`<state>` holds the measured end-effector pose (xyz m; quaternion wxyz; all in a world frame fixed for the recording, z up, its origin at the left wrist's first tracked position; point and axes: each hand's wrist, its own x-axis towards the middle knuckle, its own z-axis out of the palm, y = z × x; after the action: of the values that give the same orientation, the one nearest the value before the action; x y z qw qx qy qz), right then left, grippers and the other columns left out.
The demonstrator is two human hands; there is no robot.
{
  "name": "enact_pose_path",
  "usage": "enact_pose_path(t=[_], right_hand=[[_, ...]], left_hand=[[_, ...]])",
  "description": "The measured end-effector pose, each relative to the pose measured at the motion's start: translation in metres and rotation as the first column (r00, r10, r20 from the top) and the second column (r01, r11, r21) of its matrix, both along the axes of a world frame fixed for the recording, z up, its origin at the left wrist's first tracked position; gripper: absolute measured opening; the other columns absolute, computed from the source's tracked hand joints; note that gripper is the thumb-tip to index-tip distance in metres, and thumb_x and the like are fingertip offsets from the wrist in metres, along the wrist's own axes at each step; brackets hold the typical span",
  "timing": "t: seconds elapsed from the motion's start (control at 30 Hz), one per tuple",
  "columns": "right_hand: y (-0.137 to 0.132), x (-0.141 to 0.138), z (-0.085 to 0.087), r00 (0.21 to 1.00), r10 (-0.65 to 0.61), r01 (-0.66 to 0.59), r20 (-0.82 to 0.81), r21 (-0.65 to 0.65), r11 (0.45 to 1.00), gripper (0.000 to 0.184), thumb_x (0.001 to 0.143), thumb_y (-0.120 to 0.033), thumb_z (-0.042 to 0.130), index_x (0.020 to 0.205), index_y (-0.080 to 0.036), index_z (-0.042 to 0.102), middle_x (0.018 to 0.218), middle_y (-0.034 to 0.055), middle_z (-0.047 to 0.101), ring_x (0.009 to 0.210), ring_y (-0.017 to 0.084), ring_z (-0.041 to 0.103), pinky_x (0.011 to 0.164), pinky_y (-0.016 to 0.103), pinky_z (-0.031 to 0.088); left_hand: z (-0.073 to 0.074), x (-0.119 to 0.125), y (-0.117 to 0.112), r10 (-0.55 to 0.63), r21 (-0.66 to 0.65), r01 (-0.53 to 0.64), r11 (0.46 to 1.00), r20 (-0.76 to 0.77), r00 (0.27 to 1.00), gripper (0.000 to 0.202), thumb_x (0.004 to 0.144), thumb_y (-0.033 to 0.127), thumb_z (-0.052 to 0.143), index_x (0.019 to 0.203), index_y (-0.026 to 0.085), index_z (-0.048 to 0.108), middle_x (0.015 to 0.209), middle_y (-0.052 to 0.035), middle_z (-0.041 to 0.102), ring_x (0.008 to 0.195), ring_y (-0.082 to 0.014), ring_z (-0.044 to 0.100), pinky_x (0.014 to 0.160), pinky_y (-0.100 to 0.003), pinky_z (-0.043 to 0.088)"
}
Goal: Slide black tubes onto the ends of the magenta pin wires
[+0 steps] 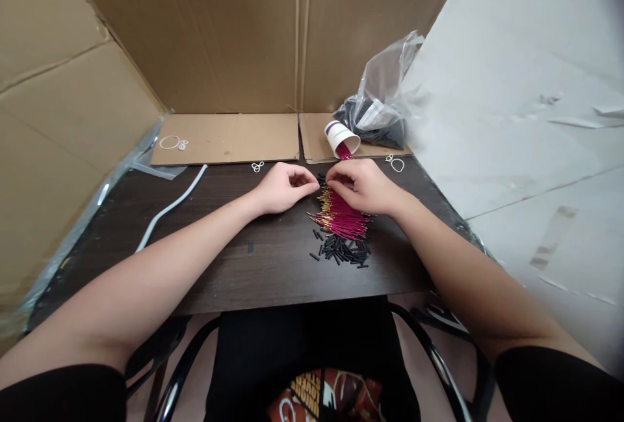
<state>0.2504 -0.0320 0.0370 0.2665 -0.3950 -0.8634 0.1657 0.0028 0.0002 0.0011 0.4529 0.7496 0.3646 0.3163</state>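
Observation:
A heap of thin magenta pins with gold tips (341, 217) lies on the dark table (234, 266). In front of it sits a pile of several short black tube pieces (344, 251). My left hand (283, 186) rests left of the pins, its fingers pinched together at the tip. My right hand (361, 184) lies over the far end of the pins with fingers curled down. The two hands almost meet at about the pins' gold tips. What the fingertips pinch is too small to make out.
A tipped paper cup (341, 138) spills magenta pins behind my hands. A clear plastic bag of black pieces (380, 110) stands at the back right. Cardboard walls (219, 32) enclose the back and left. A white strip (170, 204) and rubber bands (396, 163) lie on the table.

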Motion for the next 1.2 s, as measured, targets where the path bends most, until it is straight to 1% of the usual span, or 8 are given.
enact_pose_path(t=[0.27, 0.43, 0.53, 0.67, 0.8, 0.9, 1.0, 1.2], right_hand=[[0.000, -0.001, -0.003, 0.999, 0.012, -0.014, -0.039, -0.036, 0.999, 0.015, 0.100, -0.022, 0.063, 0.097, -0.016, 0.077, 0.087, 0.0071, 0.076, 0.074, 0.018, 0.062, 0.075, 0.035, 0.046], [0.001, 0.000, -0.003, 0.999, 0.015, -0.016, -0.040, -0.042, 0.999, 0.012, 0.097, -0.021, 0.065, 0.096, -0.016, 0.076, 0.084, 0.0055, 0.075, 0.072, 0.016, 0.060, 0.073, 0.033, 0.045], [0.002, 0.002, -0.003, 0.999, 0.005, -0.008, -0.044, -0.064, 0.998, 0.010, 0.096, -0.021, 0.066, 0.095, -0.016, 0.075, 0.083, 0.0047, 0.073, 0.070, 0.015, 0.058, 0.071, 0.033, 0.044], [0.008, 0.008, -0.006, 0.995, -0.048, 0.044, -0.090, -0.042, 0.998, 0.009, 0.096, -0.021, 0.068, 0.094, -0.017, 0.076, 0.082, 0.0047, 0.073, 0.069, 0.016, 0.059, 0.069, 0.033, 0.044], [0.019, 0.016, -0.014, 0.986, -0.146, 0.147, -0.087, 0.006, 0.989, 0.007, 0.094, -0.022, 0.072, 0.092, -0.019, 0.078, 0.090, 0.0064, 0.075, 0.078, 0.019, 0.062, 0.075, 0.036, 0.046], [0.026, 0.019, -0.022, 0.985, -0.167, 0.166, -0.054, -0.008, 0.986, 0.006, 0.094, -0.021, 0.074, 0.091, -0.019, 0.080, 0.094, 0.0071, 0.076, 0.081, 0.020, 0.064, 0.078, 0.036, 0.046], [0.029, 0.019, -0.027, 0.989, -0.146, 0.145, -0.037, -0.024, 0.989, 0.006, 0.095, -0.020, 0.076, 0.091, -0.018, 0.081, 0.089, 0.0064, 0.075, 0.079, 0.019, 0.063, 0.078, 0.036, 0.046], [0.030, 0.017, -0.031, 0.993, -0.122, 0.122, -0.005, 0.017, 0.992, 0.007, 0.097, -0.020, 0.076, 0.094, -0.019, 0.082, 0.086, 0.0053, 0.073, 0.079, 0.019, 0.062, 0.079, 0.036, 0.045]], left_hand=[[0.000, 0.000, -0.001, -0.006, -0.003, 0.006, 1.000, 0.011, 1.000, 0.019, 0.092, 0.034, 0.084, 0.096, 0.015, 0.084, 0.087, -0.0067, 0.080, 0.075, -0.0153, 0.067, 0.074, -0.031, 0.055], [-0.001, 0.001, 0.000, 0.011, -0.013, -0.011, 1.000, 0.015, 1.000, 0.017, 0.092, 0.031, 0.084, 0.096, 0.014, 0.084, 0.086, -0.0063, 0.080, 0.074, -0.0144, 0.066, 0.075, -0.030, 0.056], [-0.002, 0.002, 0.001, 0.029, -0.041, -0.027, 0.999, 0.043, 0.999, 0.019, 0.091, 0.030, 0.086, 0.100, 0.014, 0.084, 0.087, -0.0071, 0.080, 0.075, -0.0144, 0.066, 0.075, -0.030, 0.056], [-0.002, 0.001, 0.002, 0.040, -0.120, -0.028, 0.992, 0.097, 0.995, 0.027, 0.088, 0.026, 0.088, 0.111, 0.012, 0.083, 0.089, -0.0079, 0.080, 0.074, -0.0141, 0.067, 0.074, -0.030, 0.056], [0.000, 0.001, 0.002, 0.044, -0.118, -0.036, 0.992, 0.066, 0.997, 0.025, 0.092, 0.025, 0.084, 0.113, 0.011, 0.085, 0.090, -0.0088, 0.080, 0.072, -0.0133, 0.064, 0.072, -0.029, 0.054], [0.000, 0.001, 0.003, 0.034, -0.109, -0.027, 0.994, 0.056, 0.998, 0.022, 0.096, 0.027, 0.080, 0.111, 0.012, 0.086, 0.090, -0.0093, 0.081, 0.071, -0.0133, 0.063, 0.071, -0.030, 0.054], [-0.003, 0.001, 0.004, 0.017, -0.095, -0.010, 0.995, 0.075, 0.997, 0.021, 0.095, 0.030, 0.081, 0.103, 0.012, 0.086, 0.087, -0.0089, 0.079, 0.070, -0.0138, 0.063, 0.070, -0.029, 0.054], [-0.004, 0.002, 0.003, 0.031, -0.094, -0.023, 0.995, 0.092, 0.995, 0.018, 0.093, 0.031, 0.082, 0.094, 0.013, 0.082, 0.079, -0.0066, 0.075, 0.066, -0.0126, 0.062, 0.066, -0.028, 0.053]])
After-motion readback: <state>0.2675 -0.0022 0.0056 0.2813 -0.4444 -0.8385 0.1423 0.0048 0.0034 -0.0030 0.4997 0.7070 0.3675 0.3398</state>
